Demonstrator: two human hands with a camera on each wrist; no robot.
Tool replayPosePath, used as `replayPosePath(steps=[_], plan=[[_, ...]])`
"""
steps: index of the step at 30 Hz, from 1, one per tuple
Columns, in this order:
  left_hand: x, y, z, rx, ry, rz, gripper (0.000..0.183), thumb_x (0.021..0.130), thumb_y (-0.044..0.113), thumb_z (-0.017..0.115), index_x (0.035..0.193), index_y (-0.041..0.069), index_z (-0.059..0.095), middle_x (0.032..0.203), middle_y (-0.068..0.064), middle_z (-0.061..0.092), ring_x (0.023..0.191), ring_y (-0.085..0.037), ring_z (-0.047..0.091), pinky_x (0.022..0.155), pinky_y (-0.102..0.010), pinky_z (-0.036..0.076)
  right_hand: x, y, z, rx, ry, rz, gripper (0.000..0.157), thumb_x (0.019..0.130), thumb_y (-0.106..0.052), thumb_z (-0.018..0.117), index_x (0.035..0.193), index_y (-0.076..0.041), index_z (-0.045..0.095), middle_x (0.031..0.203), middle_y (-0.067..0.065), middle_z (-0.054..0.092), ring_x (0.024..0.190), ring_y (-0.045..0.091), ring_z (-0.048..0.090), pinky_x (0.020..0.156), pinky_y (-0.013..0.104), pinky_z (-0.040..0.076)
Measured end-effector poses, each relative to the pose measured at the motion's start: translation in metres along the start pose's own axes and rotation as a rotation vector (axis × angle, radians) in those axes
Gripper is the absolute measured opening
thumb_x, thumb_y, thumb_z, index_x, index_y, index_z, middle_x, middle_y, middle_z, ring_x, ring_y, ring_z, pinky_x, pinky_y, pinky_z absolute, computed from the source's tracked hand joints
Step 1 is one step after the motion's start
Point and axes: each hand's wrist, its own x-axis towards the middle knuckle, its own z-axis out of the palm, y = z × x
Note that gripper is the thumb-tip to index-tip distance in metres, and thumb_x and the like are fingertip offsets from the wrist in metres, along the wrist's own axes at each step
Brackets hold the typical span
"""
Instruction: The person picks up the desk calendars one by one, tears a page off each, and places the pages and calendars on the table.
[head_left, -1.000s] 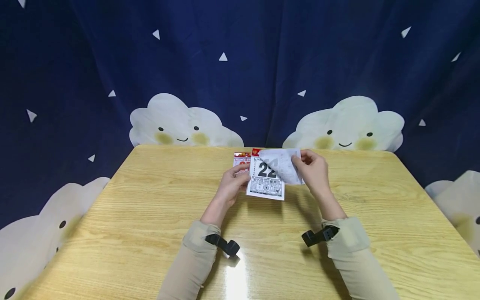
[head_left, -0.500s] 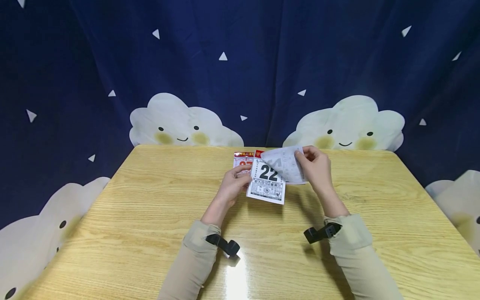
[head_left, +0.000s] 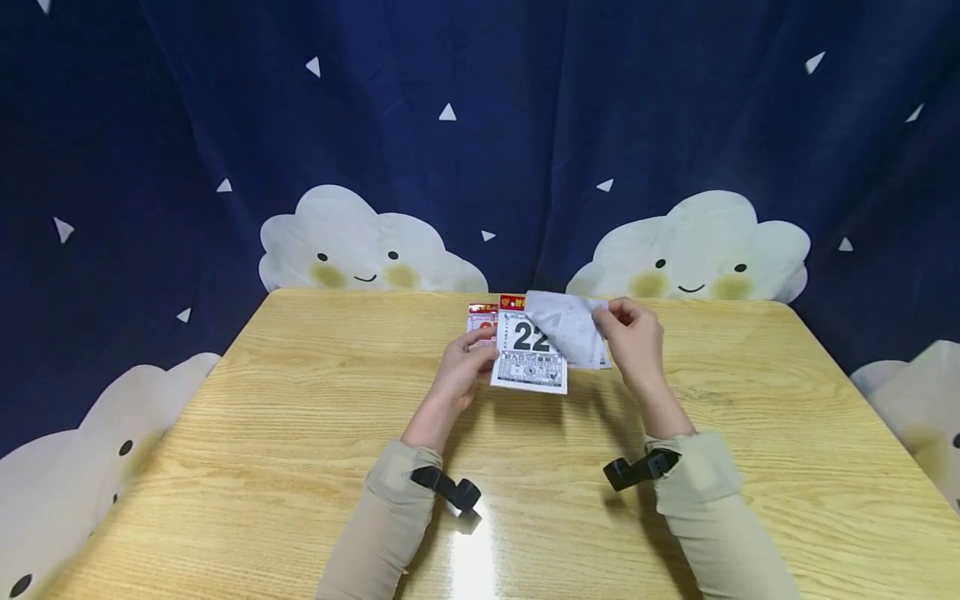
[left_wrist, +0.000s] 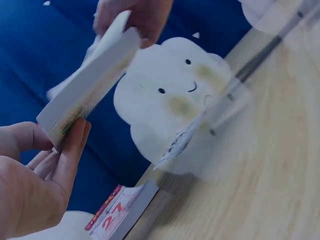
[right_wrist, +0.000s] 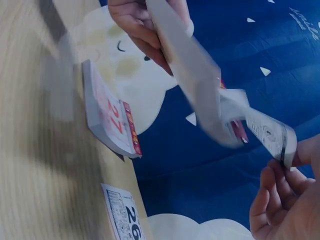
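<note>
My left hand (head_left: 461, 371) grips a small tear-off calendar pad (head_left: 525, 342) by its left side. The pad has a red header strip and shows a large black 22. It hangs above the table, and its thick page edge (left_wrist: 85, 90) shows in the left wrist view. Thumb and fingers of my right hand (head_left: 636, 343) pinch the lower corner of the top sheet (head_left: 573, 329), which is folded back diagonally to the upper right with its pale back showing. In the right wrist view this sheet (right_wrist: 270, 131) stretches from the pad to my right fingertips.
Behind the held pad, a second calendar pad (right_wrist: 112, 120) with a red 27 lies on the wooden table (head_left: 300, 417). A loose sheet printed 26 (right_wrist: 125, 215) lies near it. A dark blue curtain (head_left: 480, 150) with clouds stands behind the table.
The held pad dipped and tilted half a second ago, and now sits slightly higher and more level. My right hand rose slightly, then came down again, keeping its pinch on the folded sheet.
</note>
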Motion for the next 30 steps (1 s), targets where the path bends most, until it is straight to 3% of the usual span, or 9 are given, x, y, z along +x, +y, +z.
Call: replayPosePath(steps=[4,5,11,12,18,24,30], plan=[[0.001,0.002,-0.007,-0.025,0.025,0.000,0.041,0.073,-0.007,0.048,0.114,0.000,0.050,0.073,-0.008,0.060,0.059,-0.013,0.059,0.052,-0.025,0.050,0.000,0.000,-0.003,0.065,0.031,0.037,0.016,0.076,-0.015,0.059,0.078,0.000,0.059,0.057,-0.007,0.049,0.054,0.006,0.048,0.051,0.016,0.042],[0.001,0.002,-0.007,-0.018,0.026,0.004,0.041,0.073,-0.007,0.049,0.114,0.000,0.050,0.072,-0.008,0.060,0.059,-0.013,0.059,0.052,-0.025,0.049,0.002,0.002,-0.004,0.127,0.013,0.032,0.014,0.076,-0.014,0.059,0.079,0.000,0.060,0.058,-0.007,0.051,0.054,0.006,0.049,0.052,0.016,0.043],[0.001,0.002,-0.006,-0.017,0.011,0.012,0.042,0.073,-0.008,0.048,0.114,-0.001,0.050,0.069,-0.007,0.060,0.056,-0.012,0.058,0.049,-0.024,0.048,0.076,0.142,0.019,0.251,0.060,-0.034,0.033,0.067,-0.040,0.068,0.085,-0.012,0.066,0.075,0.004,0.062,0.060,0.016,0.057,0.054,0.023,0.049],[0.001,0.002,-0.006,-0.020,0.008,0.013,0.042,0.073,-0.008,0.048,0.114,-0.002,0.050,0.069,-0.007,0.060,0.056,-0.012,0.058,0.049,-0.023,0.048,0.088,0.166,0.024,0.215,0.090,-0.033,0.039,0.064,-0.045,0.068,0.087,-0.014,0.066,0.078,0.005,0.062,0.062,0.018,0.058,0.054,0.025,0.050],[0.000,0.002,-0.004,-0.020,-0.004,0.008,0.043,0.073,-0.007,0.048,0.115,-0.002,0.048,0.072,-0.007,0.060,0.058,-0.013,0.058,0.050,-0.024,0.049,0.098,0.178,0.018,0.279,0.139,0.004,0.040,0.063,-0.042,0.070,0.088,-0.011,0.066,0.082,0.009,0.062,0.066,0.023,0.059,0.055,0.027,0.051],[0.003,0.002,-0.009,-0.050,0.029,0.008,0.041,0.073,-0.008,0.047,0.113,-0.002,0.050,0.073,-0.007,0.059,0.059,-0.013,0.058,0.051,-0.024,0.050,0.103,0.181,0.003,0.387,0.175,0.009,0.040,0.064,-0.036,0.071,0.090,-0.007,0.064,0.086,0.012,0.060,0.071,0.025,0.060,0.058,0.028,0.051],[0.004,0.003,-0.011,-0.051,0.008,0.003,0.041,0.074,-0.008,0.047,0.114,-0.003,0.048,0.073,-0.007,0.059,0.060,-0.013,0.059,0.054,-0.025,0.050,0.105,0.185,-0.006,0.382,0.179,0.025,0.039,0.065,-0.036,0.070,0.092,-0.008,0.064,0.087,0.012,0.060,0.074,0.025,0.059,0.059,0.026,0.051]])
